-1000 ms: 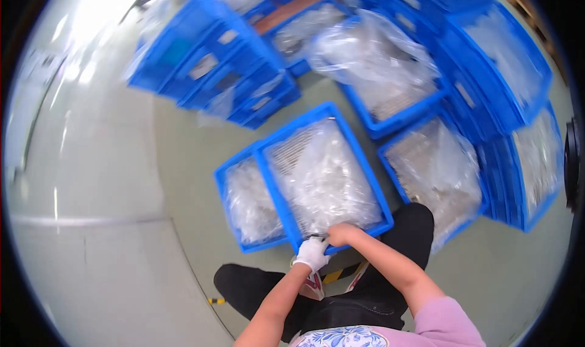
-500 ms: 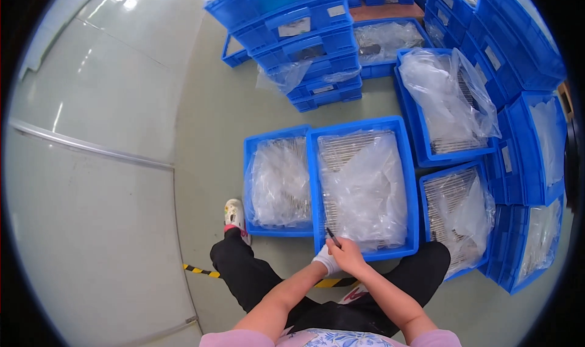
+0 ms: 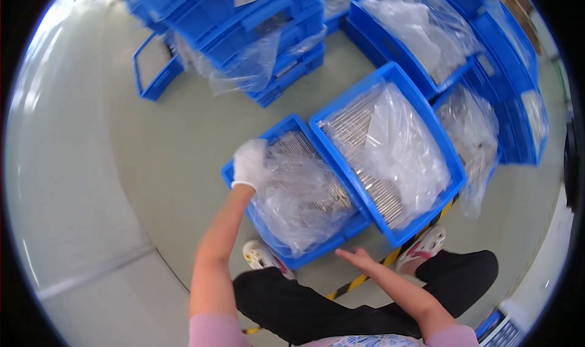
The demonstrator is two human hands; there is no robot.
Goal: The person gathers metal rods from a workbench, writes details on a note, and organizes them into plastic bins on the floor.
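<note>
My left hand (image 3: pixel 250 164), in a white glove, is at the far left corner of a blue bin (image 3: pixel 326 244). Its fingers are blurred, so whether they grip the rim or the crumpled clear plastic film (image 3: pixel 292 219) inside cannot be told. Rows of thin metal rods (image 3: pixel 292 144) show beneath that film. Just off the near side of this bin is my bare right hand (image 3: pixel 359 259), its fingers stretched out to the left; no pen shows in it. A second blue bin (image 3: pixel 341 155) adjoins on the right, its metal rods (image 3: pixel 353 124) partly under film (image 3: pixel 405 158).
Stacked blue bins (image 3: pixel 262 24) stand at the far left, with loose film (image 3: pixel 244 66) hanging off them. A smaller bin (image 3: pixel 159 91) lies beside that stack. More film-covered bins (image 3: pixel 420 78) line the right. Black-and-yellow floor tape (image 3: pixel 350 286) runs between my feet.
My hands have parted: the gloved left reached forward and left to the bin corner, while the right opened out. The dark pen-like thing is out of sight. The view has turned.
</note>
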